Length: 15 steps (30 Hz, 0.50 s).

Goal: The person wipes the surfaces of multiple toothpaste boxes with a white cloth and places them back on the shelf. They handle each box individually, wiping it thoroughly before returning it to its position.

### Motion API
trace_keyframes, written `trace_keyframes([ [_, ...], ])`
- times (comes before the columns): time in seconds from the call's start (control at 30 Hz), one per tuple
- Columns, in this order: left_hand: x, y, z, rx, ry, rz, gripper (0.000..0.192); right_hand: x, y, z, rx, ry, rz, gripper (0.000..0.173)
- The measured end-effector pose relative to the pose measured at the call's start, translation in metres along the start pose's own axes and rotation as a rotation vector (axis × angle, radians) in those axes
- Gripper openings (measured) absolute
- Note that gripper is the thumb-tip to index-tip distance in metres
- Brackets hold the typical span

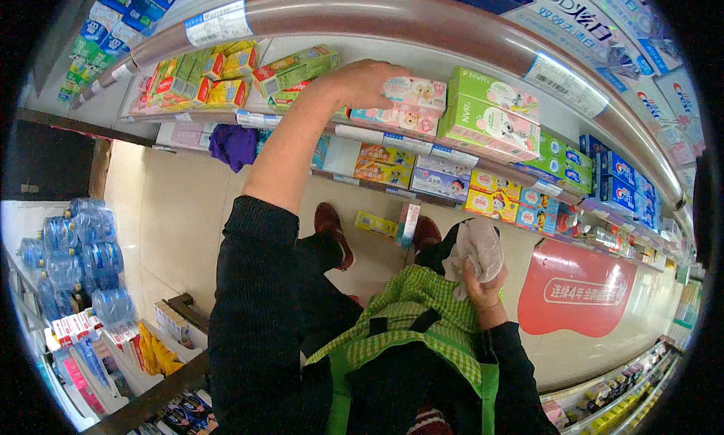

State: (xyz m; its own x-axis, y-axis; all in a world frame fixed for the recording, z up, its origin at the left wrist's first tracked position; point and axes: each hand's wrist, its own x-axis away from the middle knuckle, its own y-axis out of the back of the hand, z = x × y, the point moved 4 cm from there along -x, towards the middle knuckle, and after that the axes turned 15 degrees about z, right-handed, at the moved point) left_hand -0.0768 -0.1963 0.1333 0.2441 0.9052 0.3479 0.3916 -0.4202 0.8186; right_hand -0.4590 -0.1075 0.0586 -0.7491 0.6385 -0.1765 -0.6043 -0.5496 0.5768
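Note:
My left hand point(370, 85) reaches over the shelf and grips the left end of a pink-and-white toothpaste box point(416, 91). The thumb is at the front of the box and the fingers are on its far side. That box rests on another pink carton point(396, 117). To their right stand stacked green-and-pink NVR cartons point(489, 121). A greyish-white cloth point(481, 248) is bunched in my right hand point(485, 285), held low by the green checked apron point(396, 305).
Red-and-green toothpaste boxes point(294, 70) lie loosely to the left. A purple cloth point(233, 146) hangs from the lower shelf. Two small cartons, one yellow point(376, 224), are near my shoes on the floor. Blue Crest boxes point(622, 177) stand right; large water bottles point(85, 242) are stacked left.

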Motion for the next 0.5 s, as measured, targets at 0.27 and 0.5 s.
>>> trace_keyframes([
  [0.27, -0.0046, -0.0035, 0.0066, -0.027, 0.025, -0.009, 0.062, -0.0008, -0.0037, -0.0016, 0.096, 0.101, -0.039, 0.036],
  [0.5, -0.0076, -0.0054, 0.007, -0.097, 0.093, 0.018, 0.064, 0.0054, -0.0013, -0.0068, 0.143, 0.051, 0.006, 0.037],
])
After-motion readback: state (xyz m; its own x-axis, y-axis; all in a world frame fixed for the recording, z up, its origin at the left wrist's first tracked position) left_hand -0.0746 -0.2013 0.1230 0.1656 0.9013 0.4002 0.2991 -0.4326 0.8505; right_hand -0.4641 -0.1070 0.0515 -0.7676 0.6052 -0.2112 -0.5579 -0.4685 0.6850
